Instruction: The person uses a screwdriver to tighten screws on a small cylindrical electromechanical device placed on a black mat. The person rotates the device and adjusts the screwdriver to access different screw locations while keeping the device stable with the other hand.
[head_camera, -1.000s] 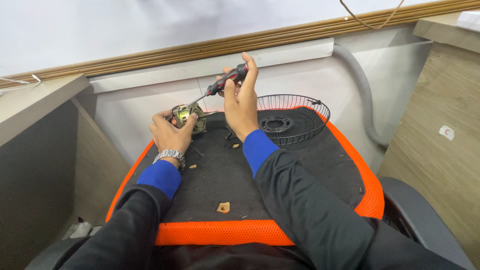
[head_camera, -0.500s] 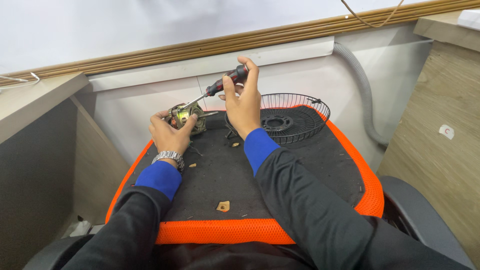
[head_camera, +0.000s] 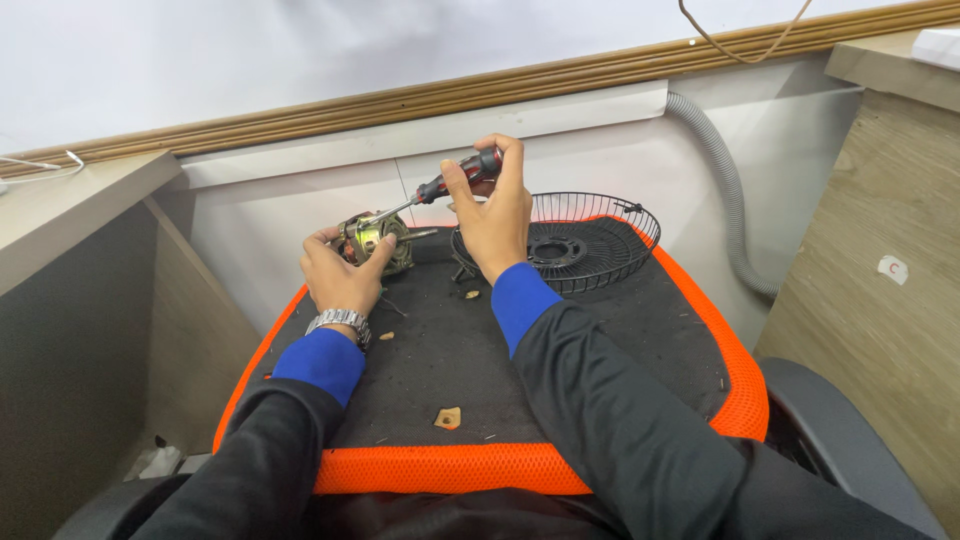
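Observation:
My left hand (head_camera: 342, 272) grips a small fan motor (head_camera: 376, 240) with copper windings, held upright at the far left of a black mat with an orange rim (head_camera: 455, 466). My right hand (head_camera: 492, 210) is closed around the red and black handle of a screwdriver (head_camera: 450, 182). The screwdriver's metal shaft slants down to the left and its tip touches the top of the motor. A metal watch sits on my left wrist.
A black wire fan guard (head_camera: 570, 242) lies on the mat's far right. Small bits lie on the mat, one tan piece (head_camera: 449, 418) near the front. A grey corrugated hose (head_camera: 728, 190) runs down the back wall. Wooden cabinets flank both sides.
Both hands stay on the motor and screwdriver. The right hand has shifted its grip slightly on the handle; the tip remains at the motor.

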